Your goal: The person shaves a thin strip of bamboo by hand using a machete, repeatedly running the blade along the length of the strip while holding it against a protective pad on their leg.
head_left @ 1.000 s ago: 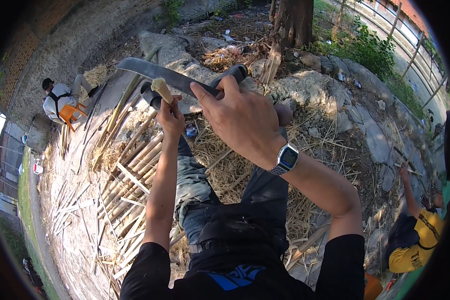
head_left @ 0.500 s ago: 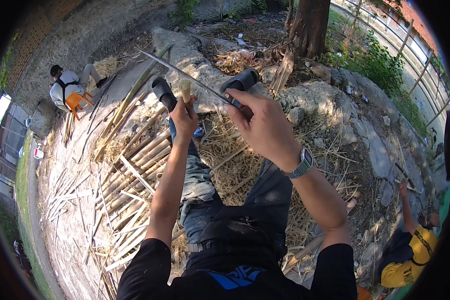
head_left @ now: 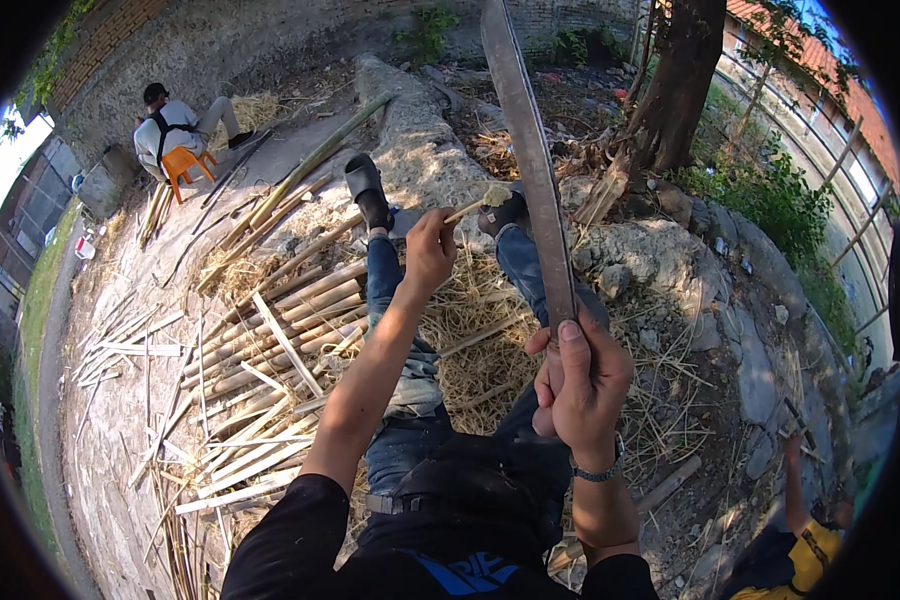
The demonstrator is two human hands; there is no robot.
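My right hand (head_left: 584,385) is closed round the lower end of a machete (head_left: 536,150), thumb along its near side. The long, dull grey-brown blade stands nearly upright before me, its top reaching the upper edge of the view. To the left, my left hand (head_left: 432,252) grips a short, thin stick (head_left: 463,212) that tips up to the right. A pale yellowish, fuzzy clump (head_left: 496,194) sits at the stick's far end, close to the blade but apart from it. What my left fingers cover is hidden.
Bamboo poles (head_left: 300,315) and split strips (head_left: 255,470) lie to the left, straw-like shavings (head_left: 480,360) between my legs. A rocky ledge (head_left: 670,250) and a tree trunk (head_left: 682,85) stand ahead. One person sits on an orange chair (head_left: 182,165); another, in yellow (head_left: 810,560), works at right.
The machete has swung from a leftward slant to nearly upright, and my right hand has come lower and nearer. My left hand has moved right, tipping the stick rightward. The view has shifted.
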